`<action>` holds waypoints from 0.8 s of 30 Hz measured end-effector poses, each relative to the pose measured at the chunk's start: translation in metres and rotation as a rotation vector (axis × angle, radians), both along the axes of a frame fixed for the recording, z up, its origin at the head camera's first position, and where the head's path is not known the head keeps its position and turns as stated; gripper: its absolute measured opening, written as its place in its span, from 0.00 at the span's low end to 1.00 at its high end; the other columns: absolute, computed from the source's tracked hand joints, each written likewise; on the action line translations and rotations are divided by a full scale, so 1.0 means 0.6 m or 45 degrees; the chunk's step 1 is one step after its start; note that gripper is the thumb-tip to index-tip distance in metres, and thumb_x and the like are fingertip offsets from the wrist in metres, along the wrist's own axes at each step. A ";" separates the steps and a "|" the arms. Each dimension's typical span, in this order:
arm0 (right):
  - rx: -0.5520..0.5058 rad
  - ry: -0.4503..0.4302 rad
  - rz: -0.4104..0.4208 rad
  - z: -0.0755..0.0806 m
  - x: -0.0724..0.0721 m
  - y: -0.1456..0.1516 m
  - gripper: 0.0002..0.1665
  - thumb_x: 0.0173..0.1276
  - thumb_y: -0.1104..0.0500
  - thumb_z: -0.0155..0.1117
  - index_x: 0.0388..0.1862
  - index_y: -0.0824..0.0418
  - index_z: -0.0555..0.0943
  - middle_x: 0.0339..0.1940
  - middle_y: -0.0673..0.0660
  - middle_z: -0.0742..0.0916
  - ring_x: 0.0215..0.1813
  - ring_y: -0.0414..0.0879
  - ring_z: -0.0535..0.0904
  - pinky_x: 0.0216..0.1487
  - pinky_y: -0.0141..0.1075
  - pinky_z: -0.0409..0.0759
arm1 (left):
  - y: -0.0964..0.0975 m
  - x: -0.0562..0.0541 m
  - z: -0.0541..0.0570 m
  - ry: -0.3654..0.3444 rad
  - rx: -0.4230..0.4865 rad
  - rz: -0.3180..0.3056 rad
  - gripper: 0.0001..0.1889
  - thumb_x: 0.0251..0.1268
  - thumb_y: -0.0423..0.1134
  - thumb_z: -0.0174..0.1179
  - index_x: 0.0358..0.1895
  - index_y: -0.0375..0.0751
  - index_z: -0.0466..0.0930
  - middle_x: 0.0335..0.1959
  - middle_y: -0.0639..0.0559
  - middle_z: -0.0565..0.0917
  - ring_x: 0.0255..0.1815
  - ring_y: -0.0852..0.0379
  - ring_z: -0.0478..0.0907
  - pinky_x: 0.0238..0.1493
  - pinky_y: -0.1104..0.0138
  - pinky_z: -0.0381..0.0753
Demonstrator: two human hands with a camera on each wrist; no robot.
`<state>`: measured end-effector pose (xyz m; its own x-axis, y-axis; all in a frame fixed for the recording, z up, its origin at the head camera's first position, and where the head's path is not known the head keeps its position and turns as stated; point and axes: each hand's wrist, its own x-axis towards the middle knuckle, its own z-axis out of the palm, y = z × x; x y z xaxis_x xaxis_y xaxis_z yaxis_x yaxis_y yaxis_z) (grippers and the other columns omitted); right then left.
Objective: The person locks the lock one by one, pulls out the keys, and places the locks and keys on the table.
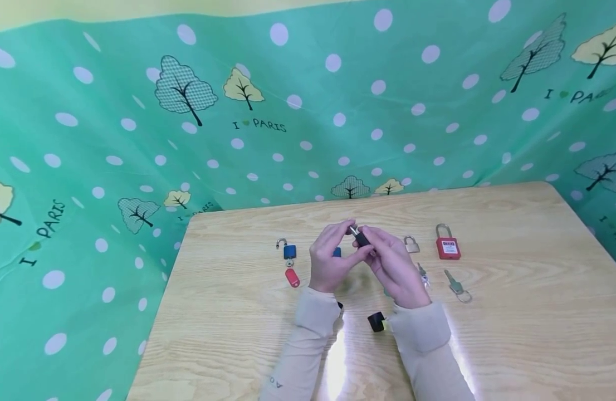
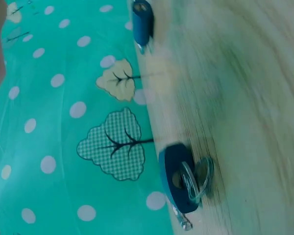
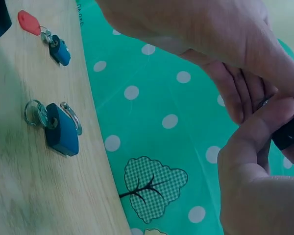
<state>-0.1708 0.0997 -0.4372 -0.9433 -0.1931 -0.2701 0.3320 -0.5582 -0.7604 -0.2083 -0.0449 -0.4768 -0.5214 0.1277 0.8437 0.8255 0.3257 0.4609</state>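
Above the middle of the table both hands meet at a small black padlock point(image 1: 361, 239) with a silver shackle. My left hand point(image 1: 330, 256) has its fingertips at the shackle end. My right hand point(image 1: 390, 264) pinches the black body between thumb and fingers. In the right wrist view the body point(image 3: 288, 133) is partly covered by the fingers. Behind the left hand lies a blue padlock point(image 1: 337, 252); its key ring point(image 3: 33, 113) shows in the right wrist view. Only a blurred edge of the hand appears in the left wrist view.
Left lies a blue padlock point(image 1: 289, 252) with shackle swung open and a red tag point(image 1: 292, 277). Right are a silver padlock point(image 1: 411, 245), a red padlock point(image 1: 448, 248), small keys point(image 1: 424, 275) and a ringed key point(image 1: 456, 285). A black padlock point(image 1: 375, 322) lies by the right sleeve.
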 end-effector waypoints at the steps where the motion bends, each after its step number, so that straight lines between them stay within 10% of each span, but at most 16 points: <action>1: 0.005 -0.001 -0.001 0.000 0.000 0.000 0.17 0.76 0.52 0.58 0.54 0.62 0.77 0.45 0.51 0.82 0.40 0.37 0.79 0.43 0.23 0.80 | 0.001 0.000 0.000 0.006 -0.014 0.008 0.27 0.53 0.43 0.76 0.54 0.32 0.82 0.46 0.41 0.87 0.45 0.52 0.85 0.53 0.68 0.83; 13: -0.008 -0.002 0.012 -0.002 -0.003 0.002 0.19 0.76 0.52 0.57 0.55 0.64 0.79 0.46 0.52 0.82 0.41 0.38 0.80 0.46 0.25 0.80 | 0.000 0.006 0.010 -0.375 0.058 -0.235 0.35 0.51 0.33 0.76 0.66 0.37 0.74 0.59 0.44 0.83 0.58 0.53 0.82 0.64 0.62 0.77; 24: 0.153 0.046 -0.045 -0.003 -0.006 0.000 0.28 0.77 0.51 0.56 0.66 0.69 0.70 0.61 0.55 0.78 0.49 0.37 0.81 0.52 0.25 0.80 | -0.009 0.001 0.010 -0.357 0.001 -0.206 0.33 0.48 0.36 0.77 0.61 0.37 0.78 0.54 0.47 0.85 0.53 0.56 0.83 0.61 0.65 0.79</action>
